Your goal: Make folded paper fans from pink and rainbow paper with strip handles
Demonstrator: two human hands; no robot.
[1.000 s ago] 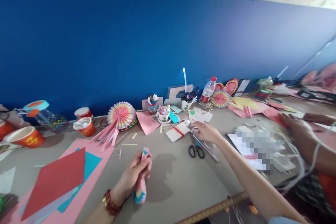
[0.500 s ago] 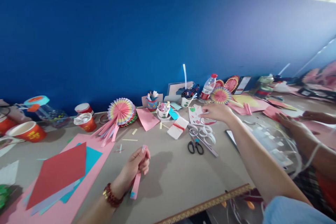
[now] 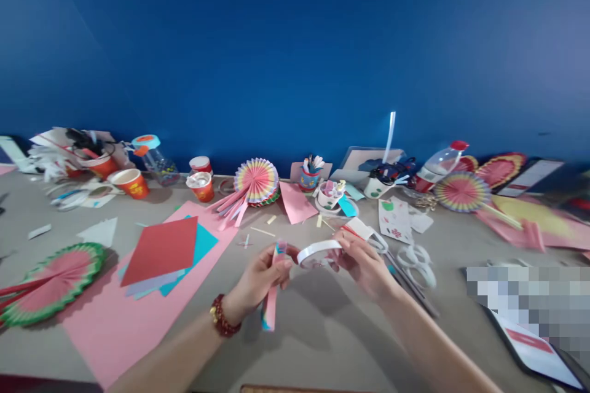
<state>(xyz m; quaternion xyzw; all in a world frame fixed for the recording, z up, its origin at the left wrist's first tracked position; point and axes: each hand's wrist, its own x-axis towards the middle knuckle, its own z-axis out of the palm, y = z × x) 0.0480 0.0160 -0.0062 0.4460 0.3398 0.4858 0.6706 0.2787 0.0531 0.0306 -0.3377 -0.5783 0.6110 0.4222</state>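
My left hand (image 3: 267, 270), with a dark red bead bracelet above it, is closed on a narrow folded pink paper strip (image 3: 270, 310) with blue at its ends. Just right of it, my right hand (image 3: 357, 258) grips a roll of white tape (image 3: 318, 252) by its right side. The roll is tilted, and its near edge almost meets the fingers of my left hand. Both hands are above the grey table (image 3: 304, 356). White-handled scissors (image 3: 417, 264) lie beyond my right hand.
At left, red, blue and lilac sheets (image 3: 161, 252) lie on a large pink sheet (image 3: 106, 331). A green-edged paper fan (image 3: 59, 279) is farther left. Along the blue wall stand paper cups (image 3: 200, 187), a rainbow pleated fan (image 3: 255, 181) and a bottle (image 3: 436, 169). A phone (image 3: 534, 344) lies at right.
My right hand has come back from the far right of the table and now holds the tape roll near my left hand. The view has turned left. My left hand still grips the strip.
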